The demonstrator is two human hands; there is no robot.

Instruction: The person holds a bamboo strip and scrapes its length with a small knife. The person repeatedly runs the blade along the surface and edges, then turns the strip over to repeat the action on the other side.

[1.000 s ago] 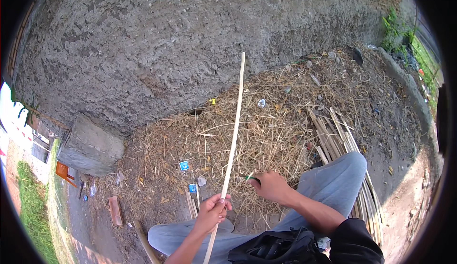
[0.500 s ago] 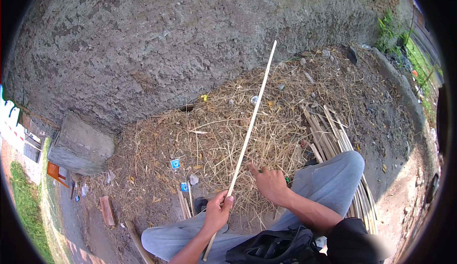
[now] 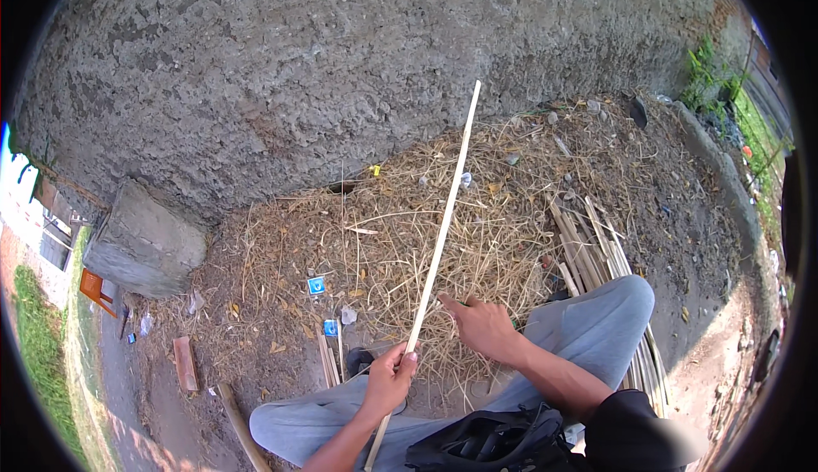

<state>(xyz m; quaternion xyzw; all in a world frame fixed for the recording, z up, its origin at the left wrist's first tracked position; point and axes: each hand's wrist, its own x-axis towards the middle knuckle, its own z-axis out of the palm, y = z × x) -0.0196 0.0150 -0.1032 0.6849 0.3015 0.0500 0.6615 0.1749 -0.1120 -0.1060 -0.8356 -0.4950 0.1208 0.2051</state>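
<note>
My left hand (image 3: pixel 390 378) is closed around a long, thin, pale bamboo strip (image 3: pixel 443 225). The strip slants up and slightly right, its far end in front of the wall and its lower end beside my left forearm. Just right of the strip is my right hand (image 3: pixel 486 327), back of the hand up. Its index finger points toward the strip, with a small gap between them, while the other fingers curl under. Whatever those fingers hold, if anything, is hidden. Beneath the strip lies a heap of dry shavings (image 3: pixel 400 259).
A bundle of split bamboo strips (image 3: pixel 588 246) lies beside my right knee (image 3: pixel 613 310). A rough grey wall (image 3: pixel 341 71) rises ahead, with a concrete block (image 3: pixel 149 246) at its left. Two small blue packets (image 3: pixel 316 285) and a reddish brick piece (image 3: pixel 185 364) lie on the ground.
The strip's far end has swung slightly left. My right hand has shifted a little left, and the left hand keeps its hold low on the strip.
</note>
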